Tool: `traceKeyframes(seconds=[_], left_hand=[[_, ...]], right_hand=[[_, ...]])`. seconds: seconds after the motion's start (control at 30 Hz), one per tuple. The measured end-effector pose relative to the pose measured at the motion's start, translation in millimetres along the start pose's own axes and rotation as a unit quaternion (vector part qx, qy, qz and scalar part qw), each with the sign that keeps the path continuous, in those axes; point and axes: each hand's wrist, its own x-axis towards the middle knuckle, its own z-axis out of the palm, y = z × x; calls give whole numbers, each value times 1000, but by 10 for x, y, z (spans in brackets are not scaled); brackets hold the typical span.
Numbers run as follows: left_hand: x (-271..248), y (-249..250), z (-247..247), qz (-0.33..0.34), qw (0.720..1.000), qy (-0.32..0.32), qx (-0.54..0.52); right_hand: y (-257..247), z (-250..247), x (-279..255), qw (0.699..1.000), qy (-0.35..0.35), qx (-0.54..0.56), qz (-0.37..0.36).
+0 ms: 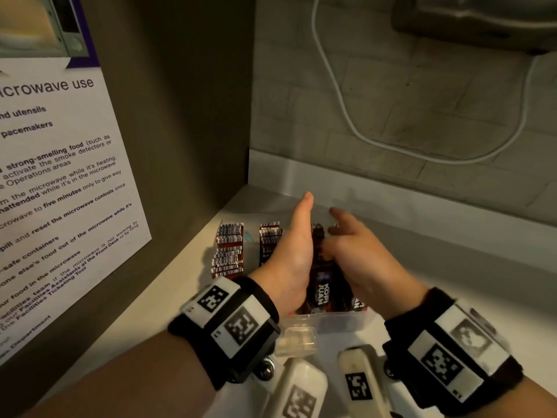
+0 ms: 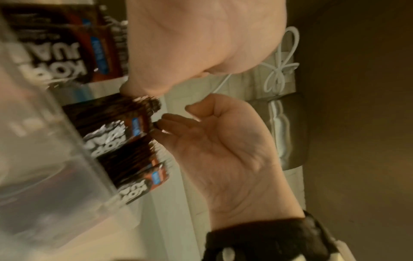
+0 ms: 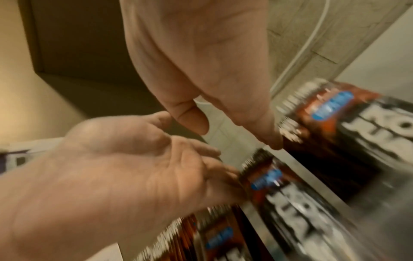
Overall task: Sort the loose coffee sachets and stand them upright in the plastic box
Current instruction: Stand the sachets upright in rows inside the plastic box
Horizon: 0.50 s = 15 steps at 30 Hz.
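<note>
A clear plastic box (image 1: 331,322) sits on the white counter in the corner. Several dark "Kopi Juan" sachets (image 1: 324,285) stand upright in it, with two more rows (image 1: 229,248) to the left. My left hand (image 1: 294,251) is flat and edge-on with straight fingers, pressing the left side of the middle row. My right hand (image 1: 355,254) is on the row's right side. Its fingers (image 2: 165,128) touch the sachet tops (image 2: 134,123) and its thumb stays apart. In the right wrist view the right hand (image 3: 111,176) reaches the sachets (image 3: 263,178) below the left hand (image 3: 201,61).
A microwave notice (image 1: 60,176) hangs on the brown side wall at left. A white cable (image 1: 346,116) loops down the tiled back wall under an appliance (image 1: 482,19). The box's clear latch (image 1: 297,340) points toward me. The counter (image 1: 452,282) runs off to the right.
</note>
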Motion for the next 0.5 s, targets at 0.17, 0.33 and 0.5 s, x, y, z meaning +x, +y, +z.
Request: traceKeyframes(seconds=[0.17,0.33,0.5], left_hand=[[33,139,-261,116,987,-7,114],[34,101,-486,187,880,27,436],[99,-93,-590,82,731,-35,676]], right_hand=[[-159,-277,-55,988,71,-49,-125],[28,-390,-40,920,-3,-378,-106],[410,-323,81,865,-38,-498,-51]])
